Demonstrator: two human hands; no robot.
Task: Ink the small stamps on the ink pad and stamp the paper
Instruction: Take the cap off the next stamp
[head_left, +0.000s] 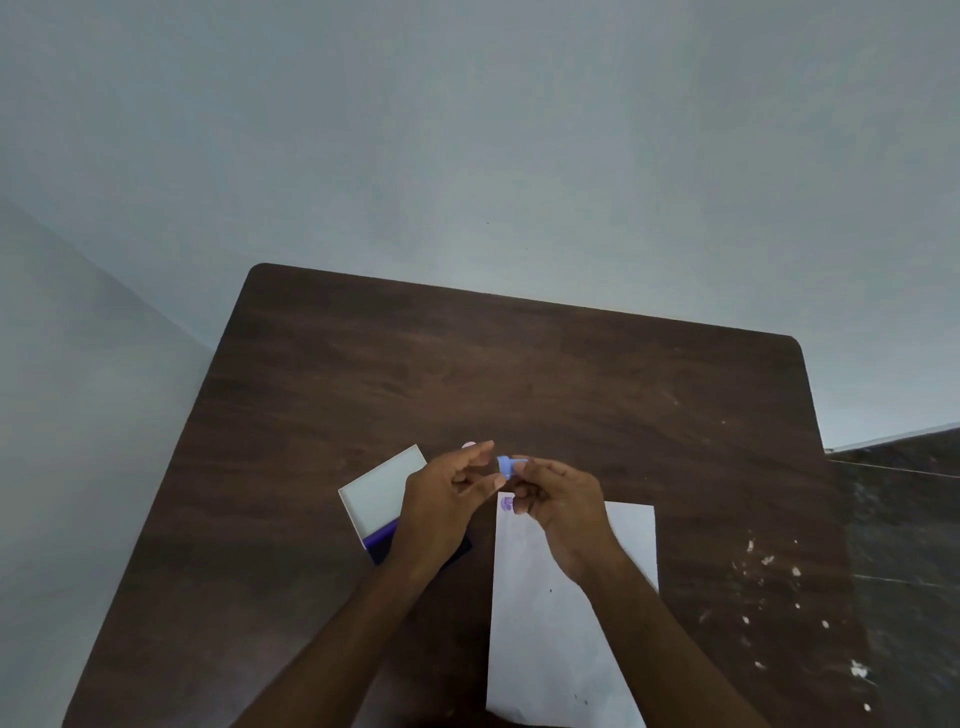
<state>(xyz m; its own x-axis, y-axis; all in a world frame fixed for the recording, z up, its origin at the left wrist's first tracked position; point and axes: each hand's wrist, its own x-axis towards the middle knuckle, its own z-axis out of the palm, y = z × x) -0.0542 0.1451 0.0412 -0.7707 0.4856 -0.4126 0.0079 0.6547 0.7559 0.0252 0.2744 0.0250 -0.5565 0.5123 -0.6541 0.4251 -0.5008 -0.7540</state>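
**Blue stamp held between both hands above the paper's top edge**

On the left of the dark wooden desk (322, 374) lies the open ink pad case (382, 493): its white lid is folded back and shows a bare pale inside, while the lower half holds the dark blue-violet pad, mostly covered by the left wrist. The left hand (447, 493) hovers above that case, fingers loosely curled and parted, thumb and forefinger reaching toward the stamp; whether they touch it cannot be told. A small pale pink object (468, 445) peeks out just behind the left fingertips, too hidden to identify. Between the hands sits the small blue stamp (505, 466), pinched at the fingertips of the right hand (561, 499), which is closed around it. Under the right hand the white paper (545, 623) lies flat on the desk, bearing one purple stamp mark (506, 503) near its top left corner.
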